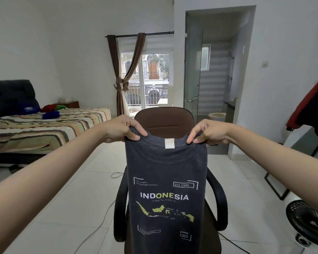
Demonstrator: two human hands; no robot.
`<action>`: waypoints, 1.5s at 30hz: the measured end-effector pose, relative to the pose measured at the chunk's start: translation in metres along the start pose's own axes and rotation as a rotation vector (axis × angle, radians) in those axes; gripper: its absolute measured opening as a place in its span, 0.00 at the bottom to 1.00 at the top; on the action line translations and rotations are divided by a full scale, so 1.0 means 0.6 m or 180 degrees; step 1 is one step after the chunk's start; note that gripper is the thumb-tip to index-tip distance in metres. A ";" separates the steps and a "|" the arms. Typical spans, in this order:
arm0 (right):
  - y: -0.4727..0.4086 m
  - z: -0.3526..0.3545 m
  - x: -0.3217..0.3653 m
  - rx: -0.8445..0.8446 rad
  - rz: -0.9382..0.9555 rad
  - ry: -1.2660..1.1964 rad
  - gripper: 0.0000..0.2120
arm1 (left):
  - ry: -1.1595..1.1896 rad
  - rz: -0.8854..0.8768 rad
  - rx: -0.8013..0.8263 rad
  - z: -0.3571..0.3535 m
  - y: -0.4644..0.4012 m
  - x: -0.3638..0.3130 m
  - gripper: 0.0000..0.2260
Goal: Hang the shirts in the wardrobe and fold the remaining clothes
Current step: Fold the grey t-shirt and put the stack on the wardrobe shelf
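Note:
A dark grey T-shirt (166,195) printed with "INDONESIA" and a yellow map hangs in front of me, sides folded in to a narrow strip. My left hand (123,128) pinches its left shoulder beside the collar. My right hand (207,132) pinches the right shoulder at the same height. A white label shows inside the collar. The shirt's lower edge runs out of the frame. More clothes lie far off: a red and green bundle (52,107) and a blue piece (50,115) on the bed (44,129).
A brown office chair (163,121) with black armrests stands right behind the shirt. A red and black garment (312,105) hangs at the right edge. A black fan (307,224) sits low right. A cable (99,222) trails over the white tiles. A glass bathroom door (193,74) stands open ahead.

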State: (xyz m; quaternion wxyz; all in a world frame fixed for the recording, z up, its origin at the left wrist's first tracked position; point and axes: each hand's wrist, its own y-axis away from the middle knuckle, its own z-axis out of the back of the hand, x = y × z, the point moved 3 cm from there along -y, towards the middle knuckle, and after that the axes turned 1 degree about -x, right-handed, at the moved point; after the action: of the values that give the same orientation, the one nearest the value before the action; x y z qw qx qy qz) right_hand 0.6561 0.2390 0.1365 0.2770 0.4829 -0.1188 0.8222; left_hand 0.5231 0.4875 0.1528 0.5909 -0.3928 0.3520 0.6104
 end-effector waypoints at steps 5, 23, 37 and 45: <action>0.005 0.007 0.006 0.0038 0.0125 -0.0454 0.15 | 0.0250 -0.0126 0.0008 0.004 0.005 -0.009 0.09; -0.063 0.066 0.016 -0.0903 0.0534 -0.0346 0.13 | -0.0235 -0.0271 -0.0237 0.036 -0.105 -0.016 0.14; -0.328 0.202 -0.088 -0.0973 0.0583 -0.0272 0.15 | -0.0491 -0.0023 -0.0599 0.091 -0.378 0.038 0.16; -0.458 0.271 -0.155 -0.0885 0.0511 -0.0710 0.19 | -0.0501 0.0072 -0.0689 0.110 -0.510 0.069 0.18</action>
State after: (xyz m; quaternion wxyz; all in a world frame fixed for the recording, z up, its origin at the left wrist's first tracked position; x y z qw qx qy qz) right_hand 0.9667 0.3568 0.1187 0.2597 0.5171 -0.2993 0.7587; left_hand 0.8243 0.5814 0.1554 0.5638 -0.4012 0.2411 0.6804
